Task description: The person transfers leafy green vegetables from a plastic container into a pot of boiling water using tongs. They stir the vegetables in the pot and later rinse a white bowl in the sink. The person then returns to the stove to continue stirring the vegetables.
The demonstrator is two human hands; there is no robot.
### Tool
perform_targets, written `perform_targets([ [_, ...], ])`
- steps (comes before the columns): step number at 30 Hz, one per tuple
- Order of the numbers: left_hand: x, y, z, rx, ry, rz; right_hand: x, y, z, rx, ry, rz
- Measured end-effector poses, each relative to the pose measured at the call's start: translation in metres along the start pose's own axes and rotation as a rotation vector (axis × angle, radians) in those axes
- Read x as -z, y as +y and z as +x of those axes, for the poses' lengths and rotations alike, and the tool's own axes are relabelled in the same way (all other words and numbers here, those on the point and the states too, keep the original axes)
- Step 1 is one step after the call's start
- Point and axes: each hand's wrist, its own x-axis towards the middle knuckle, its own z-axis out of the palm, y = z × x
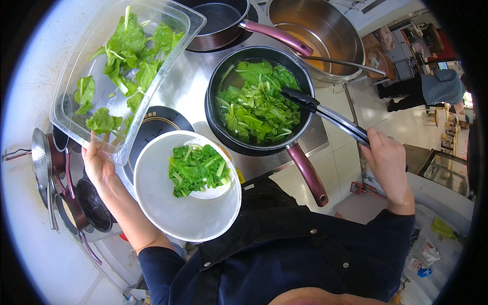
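Note:
My left hand (100,160) grips the near corner of a clear plastic container (66,103), which is tilted and has loose green leaves (126,49) scattered inside. Tongs with black tips (339,120) are in my right hand (387,164). Their tips rest among leafy greens (263,103) lying in liquid in a dark saucepan (215,126). The pan's maroon handle (308,175) points toward me. Nearer my body, a white bowl (156,198) holds a small heap of chopped greens (198,167).
A second dark saucepan (217,40) stands at the back beside a large steel pot (352,42) with a utensil in it. Left of the bowl lies a black round hob (146,122). Several pans (93,206) and a strainer (41,152) are at far left. A person (438,87) stands farther off.

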Motion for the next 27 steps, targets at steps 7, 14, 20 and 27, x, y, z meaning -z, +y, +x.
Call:
perform_targets([
  [7, -0.003, -0.001, -0.002, 0.008, 0.001, -0.015, 0.0, 0.001, 0.0, -0.006, 0.01, 0.005],
  [14, -0.015, -0.001, -0.013, -0.019, 0.036, -0.016, 0.015, 0.005, 0.004, -0.086, -0.126, 0.303],
  [20, -0.044, -0.004, -0.013, -0.078, -0.065, -0.049, 0.034, 0.008, 0.024, -0.089, 0.058, 0.512],
  [27, -0.061, -0.002, -0.014, -0.12, -0.1, -0.058, 0.086, -0.071, 0.125, 0.064, 0.021, 0.581],
])
